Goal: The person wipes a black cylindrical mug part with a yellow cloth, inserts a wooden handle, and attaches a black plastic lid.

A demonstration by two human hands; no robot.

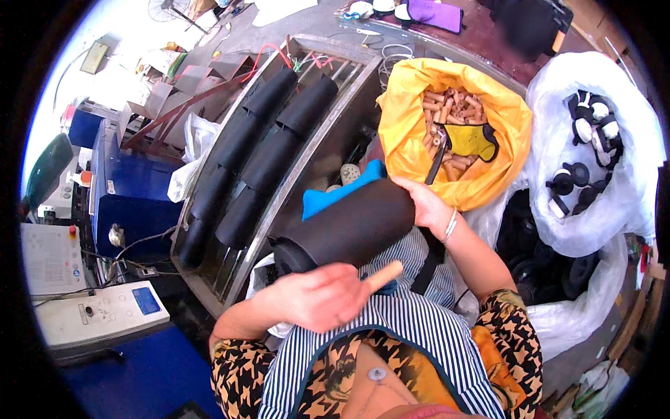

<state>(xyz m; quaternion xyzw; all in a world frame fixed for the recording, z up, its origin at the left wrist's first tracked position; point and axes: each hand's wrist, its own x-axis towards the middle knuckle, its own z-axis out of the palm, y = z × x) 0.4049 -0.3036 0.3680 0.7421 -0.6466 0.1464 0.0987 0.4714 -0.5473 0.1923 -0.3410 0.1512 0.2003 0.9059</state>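
A thick black cylinder (pixel 349 227) lies slantwise across my lap, a recess showing at its left end. My right hand (pixel 427 208) grips its right end, with the fingers partly hidden behind it. In front of the cylinder, my left hand (pixel 319 296) is closed and slightly blurred by motion. From it sticks a tan peg (pixel 386 276), pointing up to the right. Bright blue cloth (pixel 342 192) shows behind the cylinder. Past my right hand, a yellow bag (pixel 401 133) holds many similar tan pegs (pixel 453 105), a yellow-and-black cloth piece (pixel 471 140) and a dark-handled tool (pixel 437 162).
At left, a metal-framed rack (pixel 244 269) bears two rows of black cylinders (pixel 258 157). A clear plastic bag (pixel 579 230) at right contains black and white round parts (pixel 593 126); more black rings (pixel 537 272) lie below. A control box (pixel 105 314) stands lower left.
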